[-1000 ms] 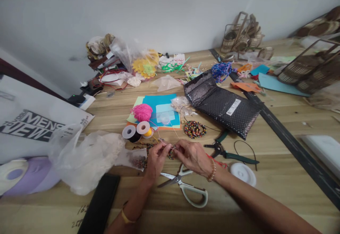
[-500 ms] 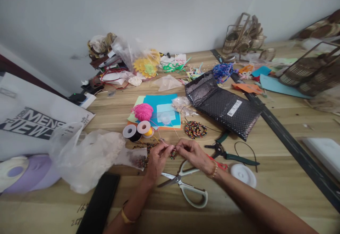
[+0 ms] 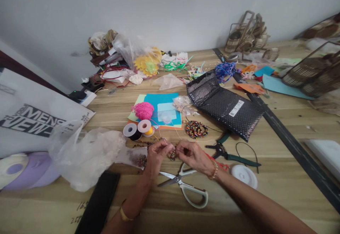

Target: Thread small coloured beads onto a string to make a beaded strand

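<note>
My left hand [image 3: 159,152] is closed in a pinch on a thin, pale cord [image 3: 165,140]. Close beside it, my right hand [image 3: 192,155] also pinches; a fine strand rises from near its fingertips, and the fingers partly hide what they grip. Small multicoloured beads [image 3: 172,155] show between and below the hands. Open-bladed scissors [image 3: 178,180] with white handles lie just under them. Behind the hands stand a spool of black cord [image 3: 132,132] and a spool of yellow cord [image 3: 146,127], with a ball of pink yarn [image 3: 143,111] beyond.
A coiled bead strand [image 3: 196,129], green-handled pliers [image 3: 221,151], a white round lid-like disc [image 3: 244,176] and a black bubble mailer [image 3: 225,106] lie to the right. Coloured paper [image 3: 148,99] sits behind the spools. A plastic bag [image 3: 92,156] and a black flat object [image 3: 99,202] are left.
My hands have drawn slightly apart, the right one shifting a little to the right. The view has also shifted slightly. The pinching fingers remain closed.
</note>
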`<act>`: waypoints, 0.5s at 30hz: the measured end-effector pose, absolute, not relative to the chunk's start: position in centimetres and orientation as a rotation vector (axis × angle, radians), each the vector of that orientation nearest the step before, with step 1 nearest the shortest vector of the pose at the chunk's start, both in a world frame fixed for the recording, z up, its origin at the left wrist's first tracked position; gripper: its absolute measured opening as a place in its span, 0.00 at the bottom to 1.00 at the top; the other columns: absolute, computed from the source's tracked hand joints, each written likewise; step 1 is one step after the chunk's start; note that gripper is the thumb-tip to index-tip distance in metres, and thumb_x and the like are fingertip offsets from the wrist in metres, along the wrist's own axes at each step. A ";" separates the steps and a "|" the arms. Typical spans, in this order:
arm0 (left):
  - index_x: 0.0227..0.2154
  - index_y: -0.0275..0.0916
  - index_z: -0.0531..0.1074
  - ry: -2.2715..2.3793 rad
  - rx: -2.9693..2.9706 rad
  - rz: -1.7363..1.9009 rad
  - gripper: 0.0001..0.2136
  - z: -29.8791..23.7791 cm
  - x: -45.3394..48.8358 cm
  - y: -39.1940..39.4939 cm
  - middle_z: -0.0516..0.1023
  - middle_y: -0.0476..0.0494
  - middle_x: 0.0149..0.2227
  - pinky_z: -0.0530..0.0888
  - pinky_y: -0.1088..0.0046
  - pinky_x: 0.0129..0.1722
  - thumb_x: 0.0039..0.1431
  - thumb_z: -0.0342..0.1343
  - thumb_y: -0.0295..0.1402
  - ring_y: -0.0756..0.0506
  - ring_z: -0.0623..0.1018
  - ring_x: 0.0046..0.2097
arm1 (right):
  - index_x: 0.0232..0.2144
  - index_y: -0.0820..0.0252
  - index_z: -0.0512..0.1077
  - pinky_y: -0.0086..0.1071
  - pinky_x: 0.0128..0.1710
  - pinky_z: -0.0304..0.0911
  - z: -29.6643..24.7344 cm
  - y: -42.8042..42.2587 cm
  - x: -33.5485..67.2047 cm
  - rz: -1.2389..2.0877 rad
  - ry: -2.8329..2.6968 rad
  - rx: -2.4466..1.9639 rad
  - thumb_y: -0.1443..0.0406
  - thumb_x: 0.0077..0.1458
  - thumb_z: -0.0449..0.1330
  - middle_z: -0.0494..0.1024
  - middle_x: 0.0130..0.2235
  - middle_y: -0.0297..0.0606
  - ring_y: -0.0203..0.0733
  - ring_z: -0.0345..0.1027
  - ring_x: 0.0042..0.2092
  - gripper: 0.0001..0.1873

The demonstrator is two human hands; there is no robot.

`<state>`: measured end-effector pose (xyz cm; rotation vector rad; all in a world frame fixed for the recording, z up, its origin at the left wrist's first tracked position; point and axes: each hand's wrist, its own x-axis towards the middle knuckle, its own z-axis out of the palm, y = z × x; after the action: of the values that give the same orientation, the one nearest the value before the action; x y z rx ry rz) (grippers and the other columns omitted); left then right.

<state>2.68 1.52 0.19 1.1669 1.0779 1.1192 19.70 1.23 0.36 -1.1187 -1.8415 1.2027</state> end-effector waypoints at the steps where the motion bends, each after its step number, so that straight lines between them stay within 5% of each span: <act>1: 0.22 0.37 0.74 1.052 1.130 1.118 0.10 0.0 2.6 1.5 0.74 0.48 0.25 0.68 0.73 0.34 0.53 0.61 0.36 0.49 0.72 0.30 | 0.23 0.62 0.66 0.25 0.24 0.49 0.5 1.1 19.7 1.156 -1.890 -1.126 0.70 0.52 0.54 0.65 0.22 0.29 0.31 0.55 0.24 0.07; 15: 0.18 0.37 0.70 0.971 1.258 0.984 0.16 0.0 2.9 1.1 0.70 0.49 0.21 0.65 0.72 0.33 0.59 0.54 0.37 0.49 0.69 0.28 | 0.24 0.61 0.64 0.24 0.24 0.49 0.3 0.5 19.0 1.003 -2.085 -1.109 0.75 0.48 0.51 0.65 0.21 0.29 0.31 0.54 0.22 0.07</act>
<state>2.90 1.12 -0.01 1.2577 0.9706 0.9837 19.00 0.51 0.32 -1.1095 -2.0845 1.0035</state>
